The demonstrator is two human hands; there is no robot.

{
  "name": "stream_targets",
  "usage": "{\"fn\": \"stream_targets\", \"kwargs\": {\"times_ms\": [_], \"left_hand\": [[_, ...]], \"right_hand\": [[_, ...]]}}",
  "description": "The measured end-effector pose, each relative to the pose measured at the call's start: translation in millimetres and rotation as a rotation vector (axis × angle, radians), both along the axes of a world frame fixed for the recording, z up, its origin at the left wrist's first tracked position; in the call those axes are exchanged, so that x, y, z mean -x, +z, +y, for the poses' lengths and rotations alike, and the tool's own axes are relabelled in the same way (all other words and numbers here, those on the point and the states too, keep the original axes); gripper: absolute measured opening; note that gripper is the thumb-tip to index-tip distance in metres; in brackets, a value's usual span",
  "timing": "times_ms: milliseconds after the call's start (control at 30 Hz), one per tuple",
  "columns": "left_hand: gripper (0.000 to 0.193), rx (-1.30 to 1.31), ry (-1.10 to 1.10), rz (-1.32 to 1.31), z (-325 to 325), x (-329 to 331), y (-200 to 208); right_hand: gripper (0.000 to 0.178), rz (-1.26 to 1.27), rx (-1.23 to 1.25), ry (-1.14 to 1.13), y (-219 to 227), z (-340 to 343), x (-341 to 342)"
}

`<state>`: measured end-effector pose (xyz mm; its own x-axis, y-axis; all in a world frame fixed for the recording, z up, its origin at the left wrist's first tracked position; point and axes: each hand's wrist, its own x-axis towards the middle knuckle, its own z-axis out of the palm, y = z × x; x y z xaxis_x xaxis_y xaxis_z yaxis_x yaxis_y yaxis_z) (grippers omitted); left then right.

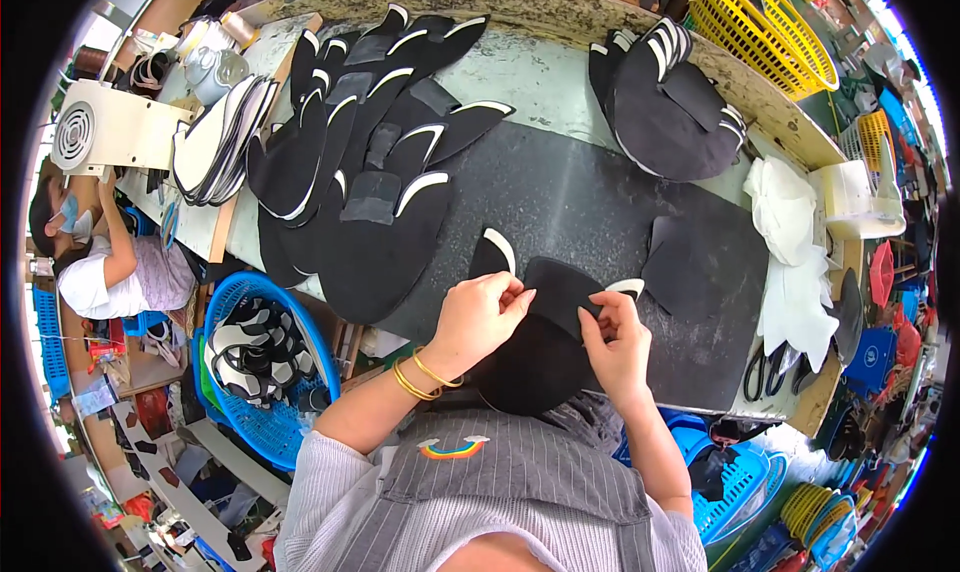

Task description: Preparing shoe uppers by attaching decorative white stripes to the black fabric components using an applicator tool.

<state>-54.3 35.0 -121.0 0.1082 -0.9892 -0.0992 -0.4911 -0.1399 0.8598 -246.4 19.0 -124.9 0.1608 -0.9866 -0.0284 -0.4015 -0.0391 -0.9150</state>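
At the near edge of the table, a rounded black fabric piece [530, 367] with two white-edged points lies in front of me, its lower part reaching over the edge. A dark patch [560, 284] sits across its top, between the points. My left hand [478, 317] has thumb and forefinger pinched at the patch's left side. On the opposite side, my right hand [615, 344] pinches the patch's edge near the right white-edged point. Just right of it lies a loose dark patch [672, 262] on the black mat [580, 187].
Overlapping black pieces [385, 242] spread over the table's left; another stack [675, 122] sits far right. White sheets [785, 222] and scissors [765, 374] lie at the right edge. A blue basket [265, 434] stands lower left. A co-worker [130, 262] sits beyond it.
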Motion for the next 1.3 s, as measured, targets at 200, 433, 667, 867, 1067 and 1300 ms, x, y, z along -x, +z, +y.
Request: {"fn": "stream_targets", "kwargs": {"times_ms": [200,433,667,867,1067,1300], "left_hand": [[0.021,-0.098,0.023,-0.088,-10,-6,3],[0.022,-0.144,-0.004,-0.136,-14,-5,2],[0.021,-0.1,0.009,-0.191,-13,-1,2],[0.018,-0.048,0.006,-0.226,-10,1,1],[0.021,-0.105,0.019,-0.189,-13,3,5],[0.019,-0.075,-0.037,-0.361,-10,9,3]], "right_hand": [[0.026,0.04,-0.012,-0.006,-9,-5,-5],[0.029,0.024,-0.101,-0.04,-9,-8,-4],[0.031,0.019,-0.135,-0.066,-7,-11,-5],[0.033,0.02,-0.098,-0.046,-8,-9,-5],[0.033,0.011,-0.09,-0.047,-9,-9,-5],[0.033,0.013,-0.098,-0.062,-11,-10,-6]]}}
